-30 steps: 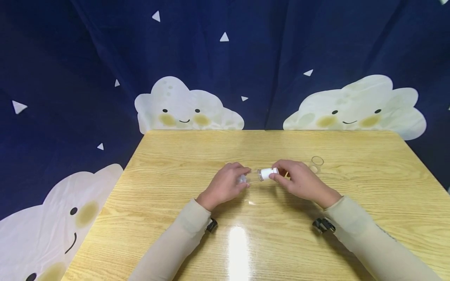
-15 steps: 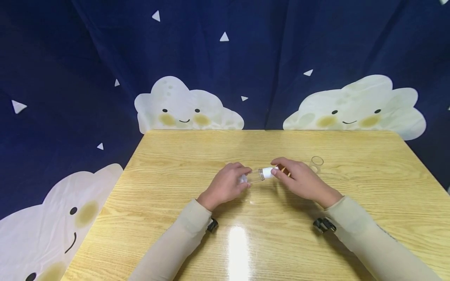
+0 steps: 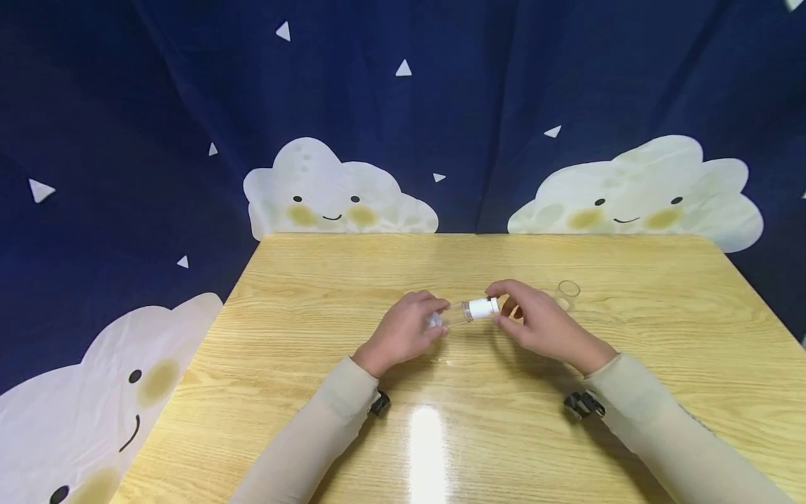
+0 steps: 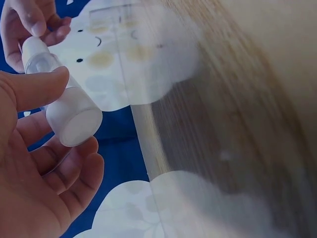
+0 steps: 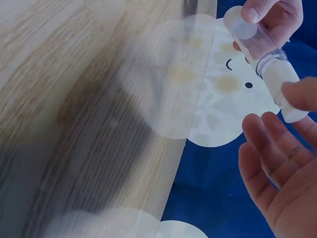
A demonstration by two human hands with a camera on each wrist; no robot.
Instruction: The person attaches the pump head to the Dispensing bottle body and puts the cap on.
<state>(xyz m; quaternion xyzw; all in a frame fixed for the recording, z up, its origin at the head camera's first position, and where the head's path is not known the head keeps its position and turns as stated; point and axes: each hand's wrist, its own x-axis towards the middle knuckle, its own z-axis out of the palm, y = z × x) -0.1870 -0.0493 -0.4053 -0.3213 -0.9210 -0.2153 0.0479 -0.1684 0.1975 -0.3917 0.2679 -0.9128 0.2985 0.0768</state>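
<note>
A small clear bottle (image 3: 456, 315) with a white screw-on top (image 3: 481, 309) is held level above the table, between both hands. The left hand (image 3: 404, 330) grips the bottle's base end, thumb on one side and fingers on the other; the left wrist view shows the round white base (image 4: 79, 126). At the other end, the right hand (image 3: 535, 323) holds the white top between thumb and forefinger. In the right wrist view its thumb (image 5: 302, 94) lies over the white top (image 5: 280, 82), while the other fingers curve loosely below. The forefinger's contact is partly hidden there.
Behind the right hand, a clear cap or cup with a round rim (image 3: 569, 288) is on the wooden table (image 3: 327, 280). A dark blue curtain (image 3: 466, 105) with printed clouds hangs beyond the table's far edge.
The right thumb and forefinger have shifted about the white top, baring more of it now than half a second ago. The left hand keeps its hold on the bottle, nearly still.
</note>
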